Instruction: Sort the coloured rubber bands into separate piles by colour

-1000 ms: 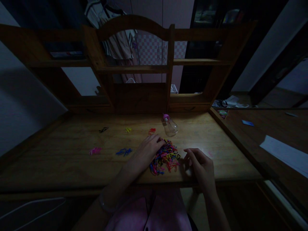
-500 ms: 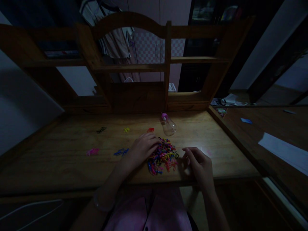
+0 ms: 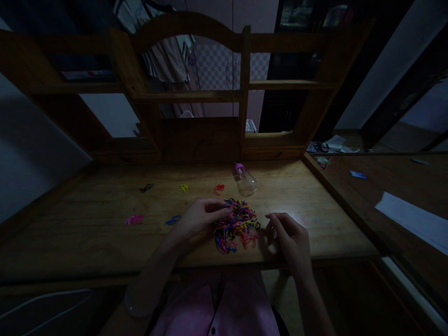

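Note:
A tangled heap of small multicoloured rubber bands (image 3: 238,226) lies on the wooden desk in front of me. My left hand (image 3: 205,215) reaches into its upper left edge, thumb and fingers pinched on a rubber band whose colour I cannot make out. Just right of the heap, my right hand (image 3: 289,235) rests on the desk with loosely curled fingers, a gap between thumb and index finger and nothing seen in it. Small separate groups lie beyond and to the left: red bands (image 3: 219,187), yellow bands (image 3: 184,188), black bands (image 3: 147,187), blue bands (image 3: 172,220) and pink bands (image 3: 134,219).
A clear bottle with a pink cap (image 3: 247,182) lies behind the heap. A wooden shelf unit (image 3: 203,97) rises along the desk's back edge. To the right, a lower brown surface holds a white paper sheet (image 3: 413,217) and a small blue card (image 3: 358,175).
My left hand has drawn back slightly and turned, going from lying over the heap to a pinch at its edge. My right hand stays in place.

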The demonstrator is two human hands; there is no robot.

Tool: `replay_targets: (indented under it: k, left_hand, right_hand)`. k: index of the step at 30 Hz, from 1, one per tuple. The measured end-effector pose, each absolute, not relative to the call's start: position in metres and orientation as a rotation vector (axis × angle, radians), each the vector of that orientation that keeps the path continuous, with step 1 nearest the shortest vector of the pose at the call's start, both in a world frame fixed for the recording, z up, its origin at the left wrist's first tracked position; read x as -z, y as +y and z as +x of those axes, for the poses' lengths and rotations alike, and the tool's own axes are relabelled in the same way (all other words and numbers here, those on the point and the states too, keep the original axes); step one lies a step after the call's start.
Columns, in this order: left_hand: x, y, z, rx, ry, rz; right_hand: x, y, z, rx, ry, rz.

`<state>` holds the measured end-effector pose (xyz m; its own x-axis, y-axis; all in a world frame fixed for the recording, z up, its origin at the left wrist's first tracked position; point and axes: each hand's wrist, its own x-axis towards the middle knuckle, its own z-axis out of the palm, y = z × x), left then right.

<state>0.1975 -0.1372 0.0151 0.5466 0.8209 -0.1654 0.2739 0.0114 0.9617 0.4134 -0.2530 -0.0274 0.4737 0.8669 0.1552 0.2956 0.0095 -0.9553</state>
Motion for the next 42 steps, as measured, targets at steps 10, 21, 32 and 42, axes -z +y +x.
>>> replay_targets:
  k: [10, 21, 32, 42]
  left_hand:
    - [-0.001, -0.184, 0.215, -0.500, 0.820, 1.495]
    - [-0.008, -0.183, 0.211, -0.605, 1.004, 1.615]
    - [0.000, -0.153, 0.121, -0.879, 1.696, 2.212]
    - [0.037, -0.145, 0.076, -0.677, 1.768, 2.489]
  right_hand:
    - [0.000, -0.265, 0.375, -0.624, -1.350, -1.319]
    - [0.019, -0.254, 0.378, -0.808, -1.160, -1.401]
    - [0.014, -0.270, 0.400, -0.713, -1.656, -1.596]
    - [0.028, -0.270, 0.375, -0.310, -1.683, -1.990]
